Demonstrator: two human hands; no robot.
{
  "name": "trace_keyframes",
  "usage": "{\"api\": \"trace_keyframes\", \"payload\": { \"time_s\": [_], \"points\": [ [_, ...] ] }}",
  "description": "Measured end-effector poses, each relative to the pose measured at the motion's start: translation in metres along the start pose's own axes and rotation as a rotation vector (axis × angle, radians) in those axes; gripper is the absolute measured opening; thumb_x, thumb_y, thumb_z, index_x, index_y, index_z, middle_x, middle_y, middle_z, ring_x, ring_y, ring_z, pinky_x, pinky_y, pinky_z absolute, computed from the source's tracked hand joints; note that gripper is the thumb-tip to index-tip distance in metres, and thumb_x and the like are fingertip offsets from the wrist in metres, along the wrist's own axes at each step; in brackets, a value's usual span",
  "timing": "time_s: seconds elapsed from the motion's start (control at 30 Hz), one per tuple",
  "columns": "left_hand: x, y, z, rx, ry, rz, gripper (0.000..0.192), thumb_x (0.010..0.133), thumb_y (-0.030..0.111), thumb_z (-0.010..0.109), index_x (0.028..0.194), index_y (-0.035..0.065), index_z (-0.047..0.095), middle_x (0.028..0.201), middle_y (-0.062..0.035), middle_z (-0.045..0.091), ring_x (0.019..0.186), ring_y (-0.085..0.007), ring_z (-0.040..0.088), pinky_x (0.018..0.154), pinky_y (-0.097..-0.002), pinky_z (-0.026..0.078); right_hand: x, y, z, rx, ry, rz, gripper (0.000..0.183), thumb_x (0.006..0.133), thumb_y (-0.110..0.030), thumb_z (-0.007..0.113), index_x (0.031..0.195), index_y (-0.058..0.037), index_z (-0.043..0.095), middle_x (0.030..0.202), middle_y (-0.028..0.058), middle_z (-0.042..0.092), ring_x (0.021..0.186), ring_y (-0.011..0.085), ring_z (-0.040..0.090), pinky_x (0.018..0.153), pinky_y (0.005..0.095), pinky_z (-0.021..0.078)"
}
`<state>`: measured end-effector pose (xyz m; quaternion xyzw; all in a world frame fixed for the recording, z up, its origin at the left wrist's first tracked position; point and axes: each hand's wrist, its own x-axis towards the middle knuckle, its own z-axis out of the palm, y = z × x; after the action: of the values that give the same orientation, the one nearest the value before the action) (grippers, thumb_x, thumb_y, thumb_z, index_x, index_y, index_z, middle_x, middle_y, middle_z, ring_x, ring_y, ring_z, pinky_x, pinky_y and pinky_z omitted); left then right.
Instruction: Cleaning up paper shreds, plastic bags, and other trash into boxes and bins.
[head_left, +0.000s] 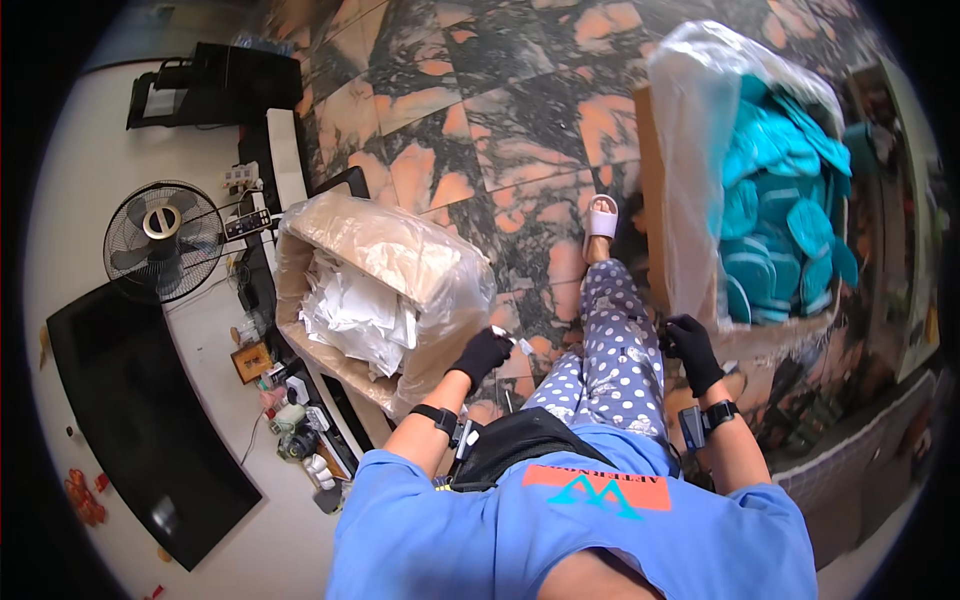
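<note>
My left hand (484, 356), in a black glove, has its fingers curled around a small white piece (523, 344), perhaps paper or a tag. Just left of it stands a plastic-lined cardboard box (390, 255) with many flat white pieces (360, 315) inside. My right hand (686, 354), also black-gloved, is curled beside my thigh; whether anything is inside it is hidden. Close by on the right, a larger plastic-lined carton (654, 202) is filled with teal rounded, sole-shaped pieces (780, 225). Some of them overlap the carton's right edge.
A black fan (163, 232), a power strip (247, 223) and a large dark television (142, 427) line the left side. Small items, including a framed picture (252, 362), crowd a shelf there. Patterned stone tiles (517, 135) cover the floor, where my sandalled foot (601, 221) stands between the boxes.
</note>
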<state>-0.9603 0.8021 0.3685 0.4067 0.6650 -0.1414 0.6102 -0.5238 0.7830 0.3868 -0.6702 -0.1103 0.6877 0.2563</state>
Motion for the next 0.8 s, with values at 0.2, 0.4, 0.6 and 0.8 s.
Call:
{"api": "trace_keyframes", "payload": {
  "time_s": [0.2, 0.4, 0.6, 0.8],
  "points": [
    [0.026, 0.075, -0.03, 0.133, -0.112, 0.086, 0.072, 0.078, 0.037, 0.076, 0.134, 0.0012, 0.048, 0.13, -0.0198, 0.055, 0.124, -0.0326, 0.051, 0.104, -0.0406, 0.04, 0.171, -0.084, 0.068, -0.644, -0.132, -0.137, 0.026, 0.088, -0.022, 0.056, 0.087, 0.0005, 0.068, 0.069, 0.0148, 0.064, 0.065, 0.0215, 0.066, 0.059, 0.0353, 0.0511],
    [0.101, 0.091, -0.045, 0.189, 0.132, 0.308, 0.077, 0.071, 0.035, 0.083, 0.131, 0.0032, 0.048, 0.133, -0.0189, 0.048, 0.124, -0.0343, 0.049, 0.104, -0.042, 0.041, 0.36, -0.105, 0.125, -0.752, 0.081, -0.294, 0.027, 0.083, -0.03, 0.064, 0.091, -0.0062, 0.071, 0.092, 0.0174, 0.071, 0.085, 0.0338, 0.068, 0.075, 0.0409, 0.0537],
    [0.166, 0.082, -0.065, 0.121, 0.171, 0.503, 0.038, 0.074, 0.028, 0.078, 0.101, 0.005, 0.064, 0.099, -0.0144, 0.062, 0.097, -0.0348, 0.058, 0.084, -0.0444, 0.047, 0.558, -0.118, 0.178, -1.071, 0.25, -0.534, 0.025, 0.08, -0.023, 0.068, 0.095, -0.0034, 0.067, 0.094, 0.0229, 0.067, 0.097, 0.041, 0.062, 0.085, 0.0472, 0.0499],
    [0.19, 0.068, -0.124, 0.098, 0.078, 0.408, 0.028, 0.071, 0.018, 0.076, 0.097, 0.011, 0.067, 0.094, -0.0098, 0.062, 0.09, -0.0321, 0.06, 0.08, -0.0423, 0.049, 0.671, -0.115, 0.236, -1.105, 0.28, -0.475, 0.037, 0.082, -0.024, 0.071, 0.113, -0.0055, 0.06, 0.118, 0.0223, 0.059, 0.105, 0.0402, 0.06, 0.088, 0.0456, 0.049]
  ]
}}
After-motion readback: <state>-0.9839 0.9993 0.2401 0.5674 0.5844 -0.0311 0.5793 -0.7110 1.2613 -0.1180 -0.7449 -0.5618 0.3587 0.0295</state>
